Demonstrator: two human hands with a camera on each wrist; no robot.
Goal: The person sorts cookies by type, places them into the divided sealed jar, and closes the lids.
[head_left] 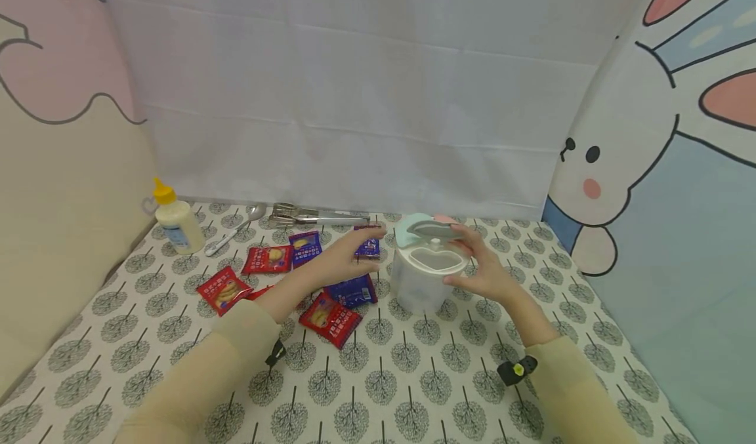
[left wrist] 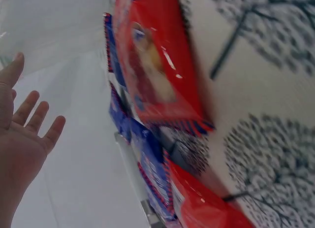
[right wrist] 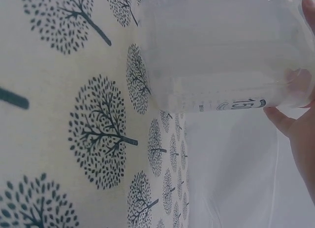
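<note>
A translucent canister (head_left: 420, 290) stands upright on the table, with a white top that has a heart-shaped opening. One grey-lined flap (head_left: 434, 229) of its lid is raised. My right hand (head_left: 485, 270) grips the canister's upper right side, thumb near the rim and fingers at the raised flap. In the right wrist view the thumb touches the canister wall (right wrist: 221, 65) beside printed marks. To the left, my left hand (head_left: 342, 260) hovers over snack packets, fingers extended and holding nothing. A red packet (head_left: 331, 319) and a blue packet (head_left: 352, 291) lie below it.
Further red packets (head_left: 224, 290) and blue packets (head_left: 305, 247) lie to the left. A spoon (head_left: 236, 229) and metal tongs (head_left: 319, 218) lie near the back. At the back left stands a bottle (head_left: 180, 224) with a yellow cap. A white curtain (head_left: 354, 103) hangs behind the table.
</note>
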